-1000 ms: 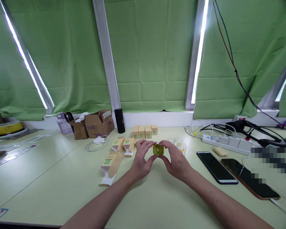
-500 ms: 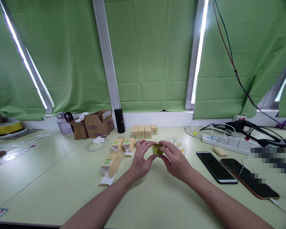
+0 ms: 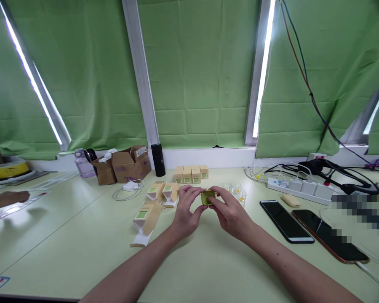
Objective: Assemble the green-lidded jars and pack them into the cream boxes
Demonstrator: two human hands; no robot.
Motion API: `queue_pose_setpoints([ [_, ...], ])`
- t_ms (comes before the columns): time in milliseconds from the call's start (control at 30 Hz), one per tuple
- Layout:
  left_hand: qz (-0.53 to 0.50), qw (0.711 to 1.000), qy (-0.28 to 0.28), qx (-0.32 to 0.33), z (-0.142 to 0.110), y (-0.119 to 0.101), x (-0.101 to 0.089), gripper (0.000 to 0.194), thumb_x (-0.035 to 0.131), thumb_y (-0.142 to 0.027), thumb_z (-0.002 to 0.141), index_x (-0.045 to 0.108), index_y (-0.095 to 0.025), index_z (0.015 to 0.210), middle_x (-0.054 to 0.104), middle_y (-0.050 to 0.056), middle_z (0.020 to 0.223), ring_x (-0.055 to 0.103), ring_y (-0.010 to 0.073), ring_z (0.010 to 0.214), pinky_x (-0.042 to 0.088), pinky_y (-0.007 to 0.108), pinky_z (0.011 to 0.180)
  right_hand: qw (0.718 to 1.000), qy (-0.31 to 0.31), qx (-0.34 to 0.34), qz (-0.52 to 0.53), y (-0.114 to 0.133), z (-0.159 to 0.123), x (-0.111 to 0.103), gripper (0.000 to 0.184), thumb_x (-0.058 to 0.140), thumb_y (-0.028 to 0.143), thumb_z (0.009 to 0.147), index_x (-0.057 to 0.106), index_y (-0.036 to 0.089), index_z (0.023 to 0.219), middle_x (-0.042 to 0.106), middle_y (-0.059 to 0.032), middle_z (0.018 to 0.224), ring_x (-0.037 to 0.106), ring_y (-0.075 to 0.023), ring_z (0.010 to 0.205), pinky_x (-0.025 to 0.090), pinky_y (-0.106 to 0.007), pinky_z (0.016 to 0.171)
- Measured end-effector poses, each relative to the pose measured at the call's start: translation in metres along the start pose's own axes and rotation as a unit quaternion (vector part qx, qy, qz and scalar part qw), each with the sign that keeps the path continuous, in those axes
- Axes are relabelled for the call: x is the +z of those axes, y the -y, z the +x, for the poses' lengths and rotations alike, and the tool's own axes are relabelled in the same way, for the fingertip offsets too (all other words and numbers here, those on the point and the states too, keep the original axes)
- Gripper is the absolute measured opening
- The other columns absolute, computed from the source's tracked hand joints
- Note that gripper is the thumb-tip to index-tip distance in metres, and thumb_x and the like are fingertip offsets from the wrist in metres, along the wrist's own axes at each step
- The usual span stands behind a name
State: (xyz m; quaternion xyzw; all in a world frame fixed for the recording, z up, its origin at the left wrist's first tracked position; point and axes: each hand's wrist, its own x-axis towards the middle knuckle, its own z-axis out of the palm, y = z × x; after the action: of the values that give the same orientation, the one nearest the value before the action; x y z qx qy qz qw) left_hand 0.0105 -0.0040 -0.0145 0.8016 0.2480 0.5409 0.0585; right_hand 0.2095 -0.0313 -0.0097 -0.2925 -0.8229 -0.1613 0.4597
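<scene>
Grip: left hand (image 3: 187,208) grasping the olive-green square container (image 3: 204,198), thumb under its lower edge, fingers along the top. Right hand (image 3: 233,209) grasping the same piece from its right side; one finger reaches over the open face, which is turned toward the wearer. Cannot tell whether that fingertip touches the inside.

Position: container held up above the pale table (image 3: 196,265), between the two hands. All places below are relative to the container.

Near, to its right and slightly beyond: cluster of small clear cups (image 3: 241,197), partly behind the right hand. Just beyond, a little left: closed kraft boxes (image 3: 187,175), each with a green square on the front, standing close together. To its left: three opened kraft boxes (image 3: 150,214), white flaps folded out, one nearer the wearer than the other two.

Farther left: white adapter (image 3: 132,185) with its cable. Beyond and left: black cylinder (image 3: 158,160), upright; brown carton (image 3: 129,166) beside it. Far left: another person's hand (image 3: 12,199) over flat sheets.

Well to the right: two phones (image 3: 286,221) lying flat, beige case (image 3: 290,200), and white power strip (image 3: 303,189) beyond them.
</scene>
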Motion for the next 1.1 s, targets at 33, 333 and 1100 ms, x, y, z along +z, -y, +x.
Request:
queue_pose_setpoints([
  [33,0.001,1.000,0.000,0.003,0.0003,0.0001,0.0000,0.041,0.068,-0.016,0.091,0.062,-0.026,0.131,0.069,0.010,0.121,0.051,0.0298,0.118,0.045,0.051,0.102,1.000,-0.002,0.002,0.001,0.0001,0.0001,0.0001,0.031,0.046,0.008,0.100,0.058,0.022,0.126,0.059,-0.0175,0.129,0.064,-0.0284,0.112,0.061,-0.047,0.088],
  [333,-0.001,1.000,-0.002,0.011,0.0004,0.0015,0.0007,0.043,0.068,-0.016,0.092,0.061,-0.026,0.132,0.069,0.010,0.122,0.051,0.0295,0.118,0.046,0.051,0.101,0.999,-0.009,0.028,0.027,-0.0003,-0.0013,0.0031,0.028,0.048,0.009,0.100,0.059,0.024,0.121,0.062,-0.0160,0.129,0.064,-0.0289,0.117,0.061,-0.048,0.092],
  [1100,0.010,1.000,-0.009,0.022,-0.0021,0.0045,0.0025,0.044,0.068,-0.018,0.092,0.061,-0.026,0.134,0.070,0.011,0.122,0.053,0.0302,0.118,0.046,0.052,0.101,0.999,-0.010,0.031,0.041,0.0036,0.0004,0.0022,0.034,0.045,0.009,0.101,0.057,0.024,0.129,0.061,-0.0163,0.130,0.064,-0.0291,0.118,0.061,-0.049,0.094],
])
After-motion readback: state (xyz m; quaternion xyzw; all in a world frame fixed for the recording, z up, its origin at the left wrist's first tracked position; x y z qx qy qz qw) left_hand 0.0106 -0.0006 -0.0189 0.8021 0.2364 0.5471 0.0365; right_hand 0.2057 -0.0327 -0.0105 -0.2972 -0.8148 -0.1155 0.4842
